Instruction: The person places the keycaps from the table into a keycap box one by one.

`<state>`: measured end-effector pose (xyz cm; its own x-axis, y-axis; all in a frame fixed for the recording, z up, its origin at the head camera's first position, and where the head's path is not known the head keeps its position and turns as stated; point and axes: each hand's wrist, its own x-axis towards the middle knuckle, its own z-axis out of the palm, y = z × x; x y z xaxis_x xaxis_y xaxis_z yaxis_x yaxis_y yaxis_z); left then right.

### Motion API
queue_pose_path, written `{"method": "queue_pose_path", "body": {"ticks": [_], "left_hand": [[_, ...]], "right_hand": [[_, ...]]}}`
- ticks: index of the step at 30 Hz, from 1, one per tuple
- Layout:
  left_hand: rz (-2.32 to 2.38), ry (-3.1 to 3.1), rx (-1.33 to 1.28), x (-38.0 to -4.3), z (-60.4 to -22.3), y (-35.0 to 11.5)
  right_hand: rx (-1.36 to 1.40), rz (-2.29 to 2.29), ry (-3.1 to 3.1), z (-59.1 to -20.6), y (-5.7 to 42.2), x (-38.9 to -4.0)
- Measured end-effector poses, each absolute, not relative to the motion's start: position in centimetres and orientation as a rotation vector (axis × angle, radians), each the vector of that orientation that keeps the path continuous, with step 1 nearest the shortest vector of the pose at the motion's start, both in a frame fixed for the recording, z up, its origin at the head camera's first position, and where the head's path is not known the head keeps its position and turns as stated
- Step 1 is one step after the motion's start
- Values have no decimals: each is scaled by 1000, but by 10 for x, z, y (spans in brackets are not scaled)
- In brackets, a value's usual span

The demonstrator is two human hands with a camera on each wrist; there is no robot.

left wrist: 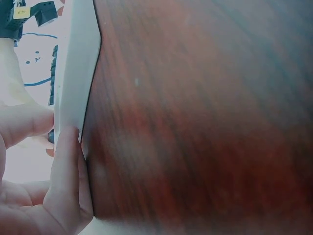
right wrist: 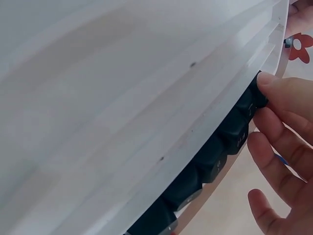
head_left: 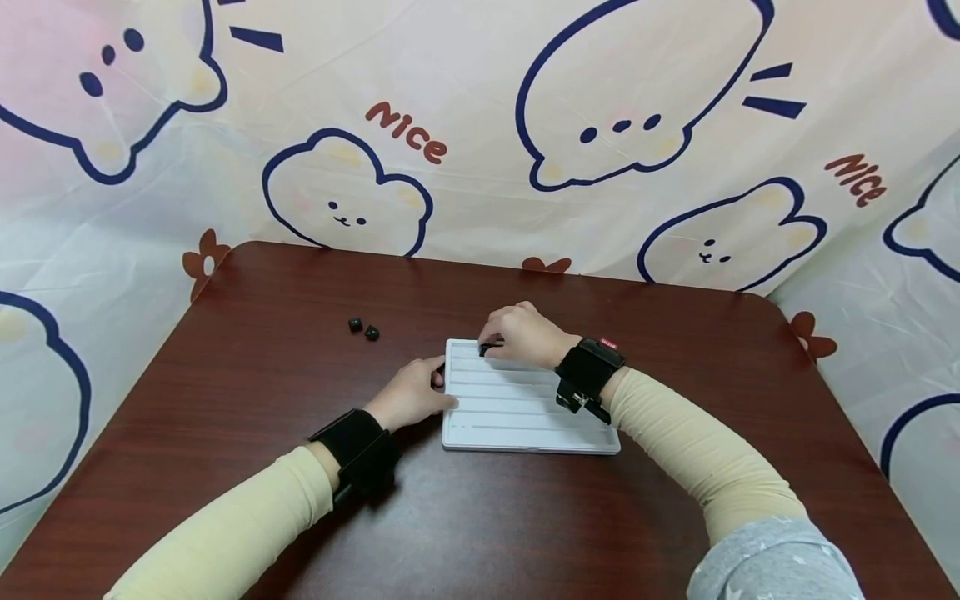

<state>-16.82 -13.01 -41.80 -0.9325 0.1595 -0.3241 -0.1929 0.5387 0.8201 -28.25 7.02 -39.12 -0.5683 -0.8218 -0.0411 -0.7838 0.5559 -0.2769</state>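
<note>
A white ridged tray (head_left: 517, 419) lies on the table. My left hand (head_left: 408, 393) holds its left edge, the thumb on the rim and the fingers along the outer side wall (left wrist: 80, 63). At the tray's far left corner, my right hand (head_left: 528, 335) pinches a black keycap (head_left: 486, 348) between thumb and fingers. In the right wrist view that keycap (right wrist: 259, 95) sits at the end of a row of dark keycaps (right wrist: 212, 156) along one slot. The head view hides most of this row behind my right hand.
Two loose black keycaps, one (head_left: 356, 325) beside the other (head_left: 372, 332), lie on the brown table (head_left: 225, 400) beyond my left hand. A printed cloth (head_left: 480, 167) hangs behind the table and along its sides.
</note>
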Motion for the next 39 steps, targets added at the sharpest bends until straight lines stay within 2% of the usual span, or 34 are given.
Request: {"method": "queue_pose_path", "body": {"ticks": [25, 32, 39], "left_hand": [[1352, 2412, -20, -169, -420, -131], [1373, 2408, -42, -169, -419, -130], [1380, 2378, -74, -166, -417, -130]], "right_hand": [[-1402, -279, 2625, -390, 70, -282], [-1374, -406, 2646, -380, 85, -279], [-1138, -521, 2743, -372, 126, -264]]}}
